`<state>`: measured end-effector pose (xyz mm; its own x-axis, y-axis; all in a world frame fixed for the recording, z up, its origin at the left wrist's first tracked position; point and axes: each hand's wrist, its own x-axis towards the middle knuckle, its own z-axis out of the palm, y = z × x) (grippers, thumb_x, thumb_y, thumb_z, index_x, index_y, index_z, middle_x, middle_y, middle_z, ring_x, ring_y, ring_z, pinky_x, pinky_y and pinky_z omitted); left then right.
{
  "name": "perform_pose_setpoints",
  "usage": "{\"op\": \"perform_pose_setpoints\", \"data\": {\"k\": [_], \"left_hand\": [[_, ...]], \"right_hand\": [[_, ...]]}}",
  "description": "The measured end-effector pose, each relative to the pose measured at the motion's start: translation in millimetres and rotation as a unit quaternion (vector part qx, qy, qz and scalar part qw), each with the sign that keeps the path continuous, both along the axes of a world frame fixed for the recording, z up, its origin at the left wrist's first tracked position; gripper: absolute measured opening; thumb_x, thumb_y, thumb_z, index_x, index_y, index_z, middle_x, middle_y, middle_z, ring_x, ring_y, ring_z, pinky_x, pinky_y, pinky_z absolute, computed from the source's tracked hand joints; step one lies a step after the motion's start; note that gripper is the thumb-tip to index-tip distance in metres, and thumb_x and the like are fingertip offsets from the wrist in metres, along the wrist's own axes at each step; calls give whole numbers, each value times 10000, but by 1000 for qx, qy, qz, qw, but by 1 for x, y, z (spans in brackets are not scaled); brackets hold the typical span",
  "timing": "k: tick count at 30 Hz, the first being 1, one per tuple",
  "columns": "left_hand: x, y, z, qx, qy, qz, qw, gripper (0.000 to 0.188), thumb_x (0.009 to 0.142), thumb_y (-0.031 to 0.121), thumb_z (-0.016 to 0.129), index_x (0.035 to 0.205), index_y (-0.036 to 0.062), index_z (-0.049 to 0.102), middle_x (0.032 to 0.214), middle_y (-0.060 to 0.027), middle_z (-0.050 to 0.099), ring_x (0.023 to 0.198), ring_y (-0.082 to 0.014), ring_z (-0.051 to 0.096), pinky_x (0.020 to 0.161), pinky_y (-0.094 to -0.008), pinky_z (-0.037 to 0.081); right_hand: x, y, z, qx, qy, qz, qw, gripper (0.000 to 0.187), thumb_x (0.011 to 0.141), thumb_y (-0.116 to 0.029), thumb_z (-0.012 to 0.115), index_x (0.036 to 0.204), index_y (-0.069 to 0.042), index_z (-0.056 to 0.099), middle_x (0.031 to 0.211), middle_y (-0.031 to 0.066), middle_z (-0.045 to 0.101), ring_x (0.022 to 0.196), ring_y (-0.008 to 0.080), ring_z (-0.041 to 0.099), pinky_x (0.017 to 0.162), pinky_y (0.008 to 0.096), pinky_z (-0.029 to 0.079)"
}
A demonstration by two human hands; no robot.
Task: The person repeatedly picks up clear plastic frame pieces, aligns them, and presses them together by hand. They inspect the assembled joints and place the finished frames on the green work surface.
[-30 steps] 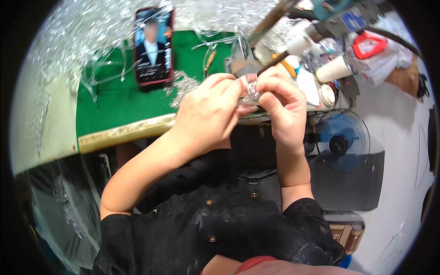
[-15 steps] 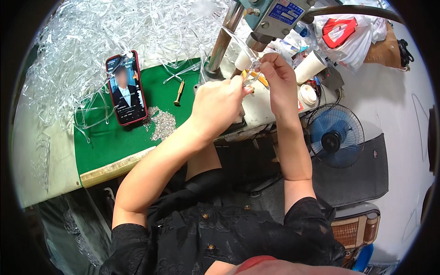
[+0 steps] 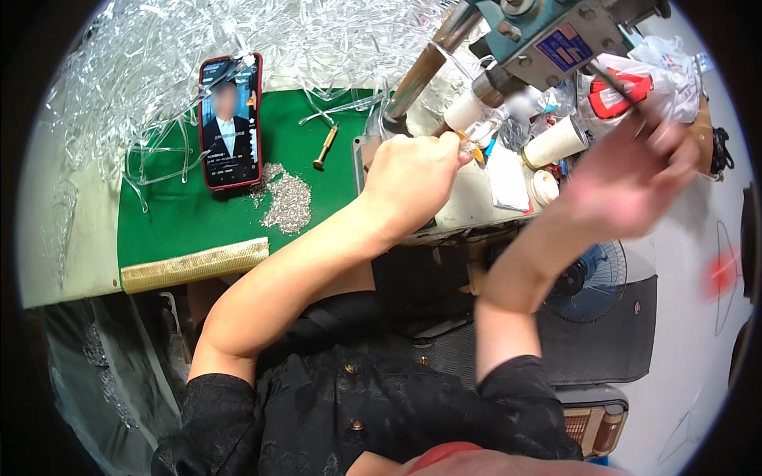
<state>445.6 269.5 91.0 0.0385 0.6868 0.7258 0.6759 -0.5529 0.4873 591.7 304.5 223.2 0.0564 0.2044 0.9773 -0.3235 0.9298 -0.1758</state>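
The left hand (image 3: pixel 413 181) is curling into a loose fist, knuckles upward, and its thumb and finger ends are pinching one glossy clear plastic piece (image 3: pixel 482 132). That piece is poking out just past the fingertips, below one teal-and-grey metal bench press (image 3: pixel 528 47); whether it is touching the press, I cannot tell. The right hand (image 3: pixel 635 170) is blurring well out to the right, its fingers partly bending beside the press's one slim dark metal lever (image 3: pixel 609 78); I cannot tell whether they are closing around it.

One flat bright green mat (image 3: pixel 171 230) is lying on the pale bench (image 3: pixel 91 254). It is bearing one red-cased smartphone (image 3: pixel 230 147) with a lit screen, one slim brass-coloured screwdriver (image 3: pixel 326 147) and one heap of tiny silvery bits (image 3: pixel 287 202), too many to count. One gold patterned strip (image 3: pixel 194 264) is running along the mat's near edge. Beyond, one broad tangle of clear plastic frames (image 3: pixel 182 47) is spreading, also past counting.

Between the hands, at least two white cylinders (image 3: pixel 556 141) and one round white cap (image 3: pixel 544 187) are resting among clutter. One blue-bladed round fan (image 3: pixel 591 282) is standing below the right forearm.
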Motion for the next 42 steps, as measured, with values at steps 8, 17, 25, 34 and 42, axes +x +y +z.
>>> {"op": "perform_pose_setpoints", "data": {"k": [8, 17, 25, 34, 42], "left_hand": [[-17, 3, -1, -18, 17, 3, 1000, 248, 888, 201, 605, 725, 36, 517, 614, -135, 596, 558, -308, 615, 518, -412, 476], [-212, -193, -54, -87, -278, -116, 950, 219, 878, 228, 640, 929, 16, 662, 897, -130, 684, 834, -267, 667, 742, -360, 523], [-417, -367, -80, -64, -501, 205, 838, 336, 972, 336, 517, 1095, 26, 555, 908, -70, 605, 922, -223, 627, 810, -358, 517], [-502, -294, -84, -245, -653, 208, 686, 327, 984, 281, 502, 1133, -6, 550, 980, -145, 663, 873, -234, 662, 712, -255, 558], [-555, -144, -24, -103, -355, 353, 859, 309, 932, 201, 582, 1152, -16, 579, 1076, -120, 645, 891, -181, 643, 806, -296, 529]], "right_hand": [[-17, -4, 21, -74, 42, -65, 994, 284, 905, -173, 523, 1134, -6, 548, 1012, 137, 632, 1056, 252, 586, 806, 299, 411], [-12, -26, -169, -307, -94, -197, 926, 318, 876, 6, 526, 1191, 4, 486, 1155, 107, 517, 1080, 217, 494, 967, 346, 373], [-35, -43, -199, -355, -161, -130, 912, 172, 912, 15, 516, 1080, -21, 515, 1071, 45, 494, 930, 130, 467, 825, 266, 394], [-71, -65, -196, -274, -250, -102, 923, 65, 900, 19, 501, 920, -42, 512, 1039, 43, 460, 875, 117, 430, 755, 227, 346], [-82, -73, -189, -314, -243, -90, 913, 95, 858, 44, 510, 899, -42, 521, 1013, 48, 422, 894, 119, 419, 771, 209, 350]]}}
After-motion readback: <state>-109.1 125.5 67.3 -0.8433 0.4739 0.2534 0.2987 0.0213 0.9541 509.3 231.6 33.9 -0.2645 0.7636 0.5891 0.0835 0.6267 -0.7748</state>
